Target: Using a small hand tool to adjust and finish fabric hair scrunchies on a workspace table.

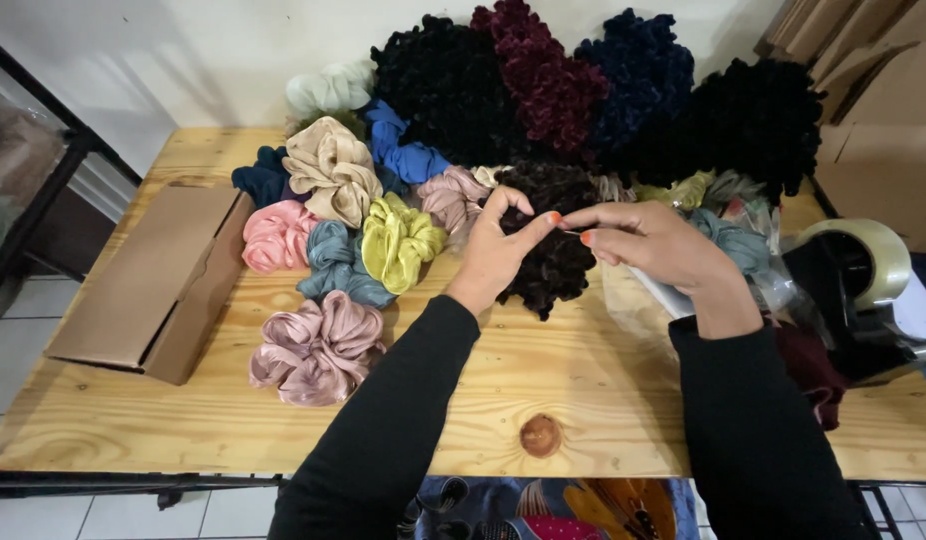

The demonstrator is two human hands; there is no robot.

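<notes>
Both hands (573, 240) over dark scrunchie (553, 240) — upright, long axis table-front-to-back

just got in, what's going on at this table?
A person in black sleeves works at a wooden table heaped with scrunchies. The left hand and right hand meet fingertip to fingertip over a dark brown scrunchie; what they pinch is too small to tell. Clear bags lie under the right hand. A cardboard box sits left, a tape dispenser right.

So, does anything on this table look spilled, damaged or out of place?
Nothing stands out. The scrunchies lie heaped loosely on the wooden table, none torn. Both hands, left and right, meet over a dark brown scrunchie.
</notes>
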